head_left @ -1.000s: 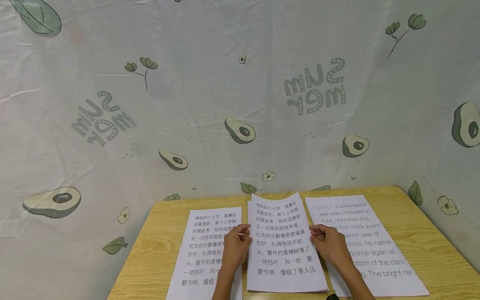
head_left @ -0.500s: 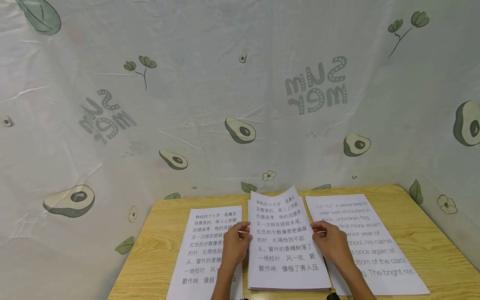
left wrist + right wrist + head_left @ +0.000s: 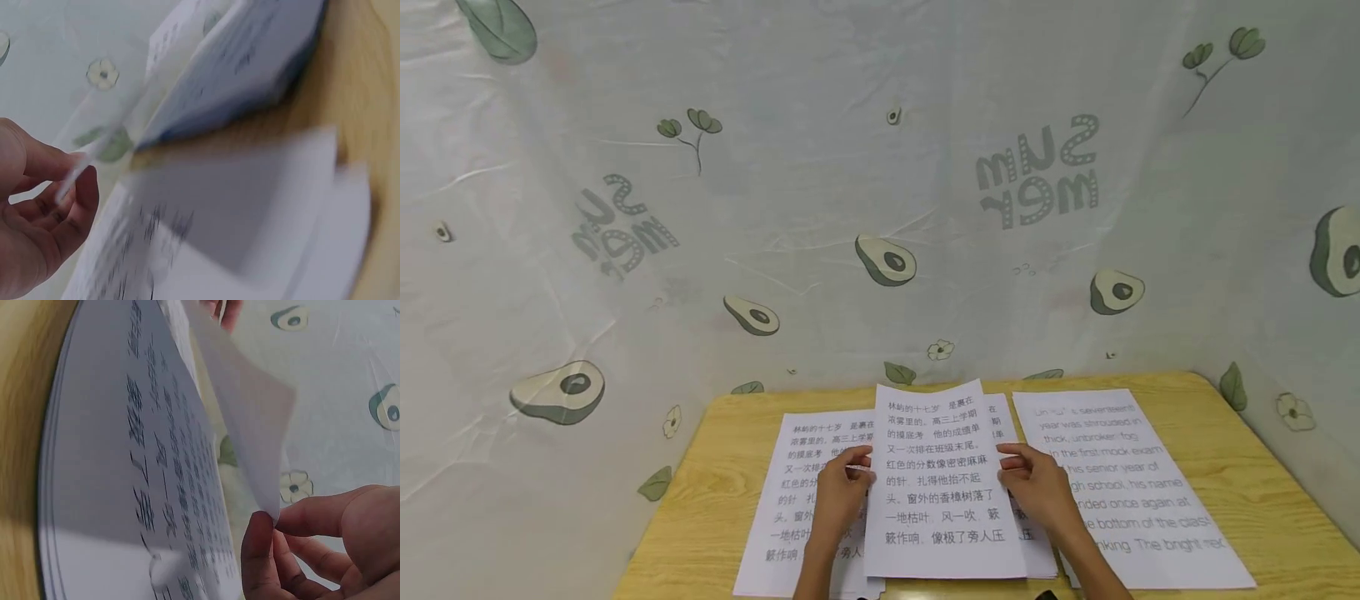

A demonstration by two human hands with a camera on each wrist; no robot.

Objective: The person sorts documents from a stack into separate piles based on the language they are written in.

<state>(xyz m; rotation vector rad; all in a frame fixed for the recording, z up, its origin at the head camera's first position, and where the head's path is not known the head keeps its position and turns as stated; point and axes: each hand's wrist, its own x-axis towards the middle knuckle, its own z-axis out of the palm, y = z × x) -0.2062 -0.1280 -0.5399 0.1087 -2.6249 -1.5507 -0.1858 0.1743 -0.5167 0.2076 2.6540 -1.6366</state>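
Both hands hold a printed paper sheet (image 3: 943, 500) by its two side edges, raised in front of me with its top edge curving up. My left hand (image 3: 844, 492) pinches the left edge between thumb and fingers; the left wrist view shows the sheet (image 3: 103, 147) nearly edge-on. On the other side, my right hand (image 3: 1037, 487) pinches the right edge, plain in the right wrist view, where the sheet (image 3: 250, 406) bends above the pile. Beneath it lies the middle paper stack (image 3: 1037, 554), mostly covered. The sheet also overlaps the left paper stack (image 3: 767, 533).
To the right lies a paper stack with English print (image 3: 1157, 533), partly behind my right forearm. All three stacks lie on a wooden table (image 3: 700, 475). A white curtain (image 3: 820, 192) with avocado prints hangs right behind the table.
Both hands have lifted the top sheet from the middle stack and carried it left. It now overlaps the left stack, and the right part of the middle stack shows.
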